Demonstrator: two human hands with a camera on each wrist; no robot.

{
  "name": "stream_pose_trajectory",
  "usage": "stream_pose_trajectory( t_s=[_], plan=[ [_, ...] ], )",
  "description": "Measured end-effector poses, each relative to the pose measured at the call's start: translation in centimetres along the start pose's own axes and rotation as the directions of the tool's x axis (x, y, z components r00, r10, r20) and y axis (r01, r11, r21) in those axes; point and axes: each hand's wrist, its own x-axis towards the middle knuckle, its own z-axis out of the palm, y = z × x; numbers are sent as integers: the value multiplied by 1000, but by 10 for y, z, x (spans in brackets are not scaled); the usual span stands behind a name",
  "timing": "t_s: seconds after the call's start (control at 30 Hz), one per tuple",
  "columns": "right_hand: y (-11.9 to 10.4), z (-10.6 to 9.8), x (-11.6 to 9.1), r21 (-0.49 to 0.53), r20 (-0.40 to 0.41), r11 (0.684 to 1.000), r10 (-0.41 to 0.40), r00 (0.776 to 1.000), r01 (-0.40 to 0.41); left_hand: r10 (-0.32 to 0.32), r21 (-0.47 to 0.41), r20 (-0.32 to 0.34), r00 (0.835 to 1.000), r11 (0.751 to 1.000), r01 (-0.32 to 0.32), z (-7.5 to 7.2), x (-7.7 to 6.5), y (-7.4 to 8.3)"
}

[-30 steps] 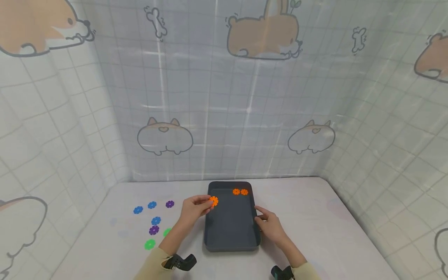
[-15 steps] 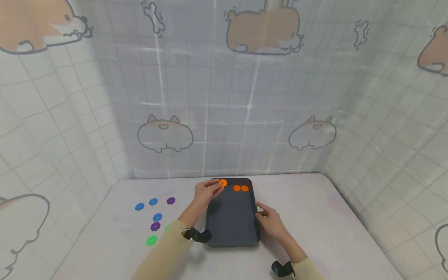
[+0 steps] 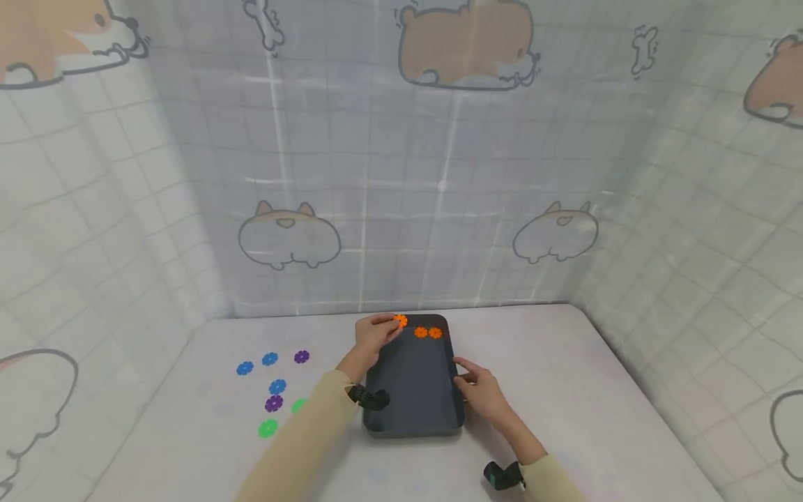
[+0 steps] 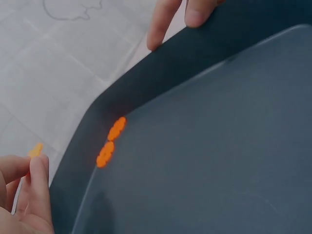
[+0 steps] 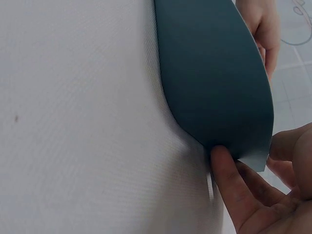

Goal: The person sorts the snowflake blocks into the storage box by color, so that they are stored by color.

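Observation:
My left hand (image 3: 373, 335) pinches an orange flower-shaped disc (image 3: 401, 321) between thumb and fingertips, over the far left corner of a dark grey rectangular tray (image 3: 415, 390). In the left wrist view this disc (image 4: 37, 149) shows just past the tray's rim, partly hidden by the fingertips. Two more orange discs, a left one (image 3: 421, 332) and a right one (image 3: 436, 333), lie side by side inside the tray along its far end. My right hand (image 3: 486, 394) holds the tray's right side, with fingers against the outer wall (image 5: 214, 78) and at the rim.
Left of the tray, loose flower discs lie on the white table (image 3: 533, 362): several blue and purple ones, such as a blue disc (image 3: 245, 368) and a purple disc (image 3: 274, 403), and green ones, such as a green disc (image 3: 268, 428). A patterned curtain (image 3: 401, 174) stands behind the table.
My left hand has carried the orange disc from the tray's left edge forward and right to its far end. The right hand stays on the tray's right side. The view has tilted slightly.

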Motion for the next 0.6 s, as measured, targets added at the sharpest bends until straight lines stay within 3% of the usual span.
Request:
stream_pose_trajectory(
  t_s=[0.23, 0.6],
  plan=[
    [0, 0, -1, -8, 10, 1000, -13, 1000, 13, -5, 19, -26, 1000, 1000, 6, 3, 7, -10],
    [2, -2, 1, 17, 30, 1000, -16, 999, 15, 47, 173, -12, 999, 984, -44, 9, 14, -19]
  ],
)
